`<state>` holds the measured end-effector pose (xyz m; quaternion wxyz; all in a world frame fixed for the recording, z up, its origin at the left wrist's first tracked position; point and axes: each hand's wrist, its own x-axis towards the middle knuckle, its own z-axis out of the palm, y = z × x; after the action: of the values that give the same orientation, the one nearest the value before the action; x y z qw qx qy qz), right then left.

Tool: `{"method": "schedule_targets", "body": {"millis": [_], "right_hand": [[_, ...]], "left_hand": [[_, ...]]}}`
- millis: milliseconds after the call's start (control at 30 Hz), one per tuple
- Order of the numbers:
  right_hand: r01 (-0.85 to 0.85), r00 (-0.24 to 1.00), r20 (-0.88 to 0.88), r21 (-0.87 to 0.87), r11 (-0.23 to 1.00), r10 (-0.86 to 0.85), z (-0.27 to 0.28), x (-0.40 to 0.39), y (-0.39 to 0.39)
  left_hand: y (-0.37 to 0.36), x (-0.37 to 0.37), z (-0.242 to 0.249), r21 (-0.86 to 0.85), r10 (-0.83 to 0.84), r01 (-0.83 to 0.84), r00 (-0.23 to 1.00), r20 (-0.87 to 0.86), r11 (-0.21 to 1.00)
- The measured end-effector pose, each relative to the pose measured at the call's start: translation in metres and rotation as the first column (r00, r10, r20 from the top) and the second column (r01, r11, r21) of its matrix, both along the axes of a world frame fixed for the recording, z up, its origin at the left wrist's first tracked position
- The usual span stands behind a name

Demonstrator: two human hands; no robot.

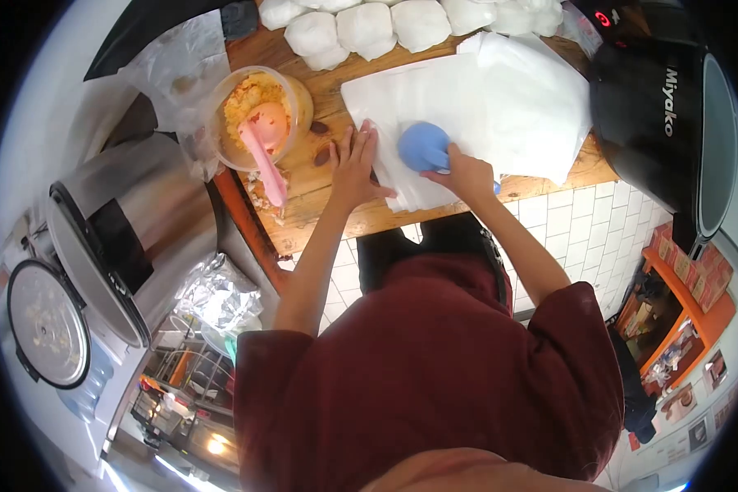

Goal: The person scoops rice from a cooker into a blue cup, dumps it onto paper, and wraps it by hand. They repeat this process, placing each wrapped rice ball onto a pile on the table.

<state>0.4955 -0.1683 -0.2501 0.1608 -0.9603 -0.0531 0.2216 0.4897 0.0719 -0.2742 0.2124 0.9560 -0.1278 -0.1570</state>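
Note:
My right hand [466,172] grips the handle of a blue rice scoop [424,148], whose rounded head rests over white paper sheets [418,94] on the wooden table [303,221]. Flat at the left edge of the paper lies my left hand [357,168], fingers spread, holding nothing. To its left a clear round tub [302,102] contains orange-yellow food [258,88] and a pink spoon [264,148], the handle of which sticks out over the rim toward me. More white sheets [533,107] are stacked to the right.
White wrapped bundles [365,31] line the table's far side. A black Miyako cooker [644,123] stands at the right. Left of the table are a plastic bag [180,74] and a large steel cooker [139,213] with its lid raised. Crumbs lie below the tub.

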Motion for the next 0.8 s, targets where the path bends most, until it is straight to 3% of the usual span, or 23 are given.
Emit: {"method": "schedule_targets", "body": {"millis": [100,167,267,333,400,433,500,567,600,667,700,767,800], "right_hand": [[-0.040,0.999,-0.015,-0.006,0.999,0.040,0.002,0.016,-0.012],[0.013,0.999,-0.029,-0.030,0.999,-0.014,0.001,0.027,-0.016],[-0.026,0.999,-0.023,-0.019,0.999,0.026,0.001,0.028,-0.019],[-0.045,0.999,0.000,-0.021,0.999,0.045,0.000,0.026,-0.018],[-0.064,0.998,0.009,-0.029,0.998,0.064,-0.001,0.024,-0.022],[-0.052,0.998,0.019,-0.022,0.998,0.053,-0.002,0.022,-0.022],[-0.048,0.998,0.039,0.000,0.999,0.048,-0.005,0.027,-0.018],[-0.040,0.999,0.018,-0.006,0.999,0.041,-0.003,0.027,-0.020],[-0.045,0.999,0.011,-0.006,0.999,0.045,-0.002,0.027,-0.020],[-0.067,0.989,0.135,0.018,0.998,0.064,0.003,0.026,-0.022],[-0.067,0.989,0.131,0.015,0.998,0.065,0.008,0.026,-0.026],[0.038,0.974,0.219,0.096,0.995,-0.058,0.016,0.025,-0.032],[0.041,0.974,0.217,0.095,0.995,-0.061,0.016,0.028,-0.039]], "left_hand": [[-0.009,0.001,0.028,0.047,0.012,-0.014,1.000,0.027,0.999],[-0.017,0.002,0.078,-0.068,-0.086,0.106,0.966,0.242,0.992],[-0.035,0.003,0.195,-0.340,-0.175,0.343,0.882,0.438,0.876],[-0.044,-0.005,0.278,-0.423,-0.131,0.458,0.783,0.608,0.782],[-0.054,-0.020,0.310,-0.583,0.082,0.466,0.731,0.677,0.665],[-0.057,-0.020,0.324,-0.588,0.072,0.476,0.734,0.675,0.654],[-0.059,-0.020,0.333,-0.579,0.058,0.486,0.731,0.680,0.655],[-0.066,-0.023,0.332,-0.715,0.177,0.452,0.767,0.616,0.533],[-0.068,-0.023,0.331,-0.718,0.180,0.445,0.771,0.611,0.535],[-0.072,-0.022,0.324,-0.615,0.205,0.422,0.690,0.695,0.666],[-0.073,-0.022,0.319,-0.620,0.208,0.419,0.692,0.691,0.664],[-0.070,-0.023,0.299,-0.521,0.247,0.230,0.680,0.690,0.822],[-0.057,-0.007,0.273,-0.377,0.107,0.332,0.612,0.784,0.865]]}}
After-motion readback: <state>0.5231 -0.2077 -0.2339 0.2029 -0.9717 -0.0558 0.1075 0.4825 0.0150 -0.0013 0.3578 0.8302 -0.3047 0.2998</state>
